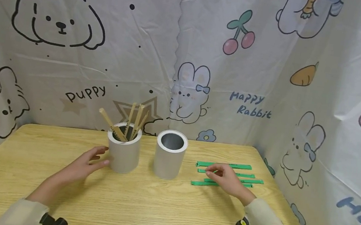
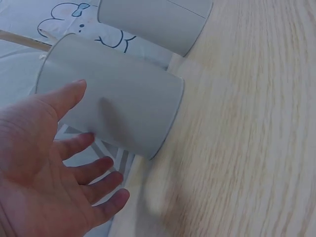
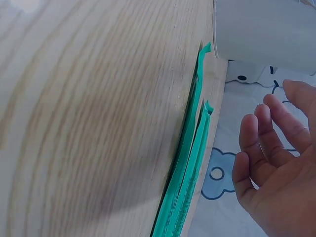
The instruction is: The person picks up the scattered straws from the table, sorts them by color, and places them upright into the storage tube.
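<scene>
Backdrop cloth (image 1: 159, 61): pale, creased, hung behind the bench and along its side; printed with puppies, rabbits, cherries and lettering.

Bench (image 1: 142, 205): light wood grain; carries all the items below.

Left cup (image 1: 123, 157): grey-white cylinder, pale rim, upright toward the back of the bench; holds the tan sticks.

Right cup (image 1: 168, 164): matching piece, upright, set a little apart from its twin; dark interior, nothing standing above the rim (its floor cannot be seen).

Left hand (image 1: 90, 163): just beside the left cup, fingers spread and lightly bent, holding nothing; whether the thumb touches the wall cannot be told.

Right hand (image 1: 226, 179): above the green packets, fingers softly curved, thumb apart from them in the right wrist view — nothing pinched.

Green packets (image 1: 241, 167): four visible, slim, flat-ended, lying roughly side by side on the bench to the right of the right cup, partly hidden by the hand.

Tan sticks (image 1: 138, 118): several, leaning at different angles in the left cup.

Condition of the work, as judged: partway — the tan sticks look settled in their cup, while the visible green packets, all loose, appear left to be dealt with.
</scene>
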`<state>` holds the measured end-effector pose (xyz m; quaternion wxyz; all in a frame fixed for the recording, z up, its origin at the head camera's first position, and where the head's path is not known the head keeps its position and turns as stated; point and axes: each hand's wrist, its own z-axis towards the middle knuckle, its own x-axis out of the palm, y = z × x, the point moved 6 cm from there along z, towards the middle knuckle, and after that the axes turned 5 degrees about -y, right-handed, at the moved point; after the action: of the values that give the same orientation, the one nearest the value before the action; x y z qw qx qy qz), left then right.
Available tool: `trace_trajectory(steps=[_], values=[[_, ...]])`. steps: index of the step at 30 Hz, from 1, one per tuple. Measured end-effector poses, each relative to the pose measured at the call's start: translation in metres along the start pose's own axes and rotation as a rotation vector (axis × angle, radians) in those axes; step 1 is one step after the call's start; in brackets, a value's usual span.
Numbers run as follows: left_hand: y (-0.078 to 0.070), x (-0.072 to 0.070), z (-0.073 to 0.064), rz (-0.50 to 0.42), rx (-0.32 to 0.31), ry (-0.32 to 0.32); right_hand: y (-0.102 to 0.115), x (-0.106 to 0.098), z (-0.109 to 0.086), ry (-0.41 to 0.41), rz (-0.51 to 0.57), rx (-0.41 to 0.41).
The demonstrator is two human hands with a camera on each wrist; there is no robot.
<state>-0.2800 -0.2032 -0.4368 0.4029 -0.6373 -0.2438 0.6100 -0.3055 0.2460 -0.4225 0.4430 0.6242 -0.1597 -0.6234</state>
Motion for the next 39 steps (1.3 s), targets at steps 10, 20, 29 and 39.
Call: trace_trajectory(steps=[10, 20, 29, 39], values=[[-0.002, -0.003, -0.015, -0.012, 0.017, 0.050, -0.006, -0.016, -0.012, -0.018, -0.035, 0.002], [-0.010, 0.002, -0.021, -0.066, 0.079, 0.059, -0.021, -0.022, -0.013, -0.019, -0.050, 0.028], [-0.021, 0.018, -0.020, -0.075, 0.128, 0.109, -0.031, -0.025, -0.011, -0.018, -0.059, 0.054], [-0.032, 0.038, -0.015, -0.133, 0.121, 0.156, -0.035, -0.032, 0.000, -0.035, -0.093, 0.065]])
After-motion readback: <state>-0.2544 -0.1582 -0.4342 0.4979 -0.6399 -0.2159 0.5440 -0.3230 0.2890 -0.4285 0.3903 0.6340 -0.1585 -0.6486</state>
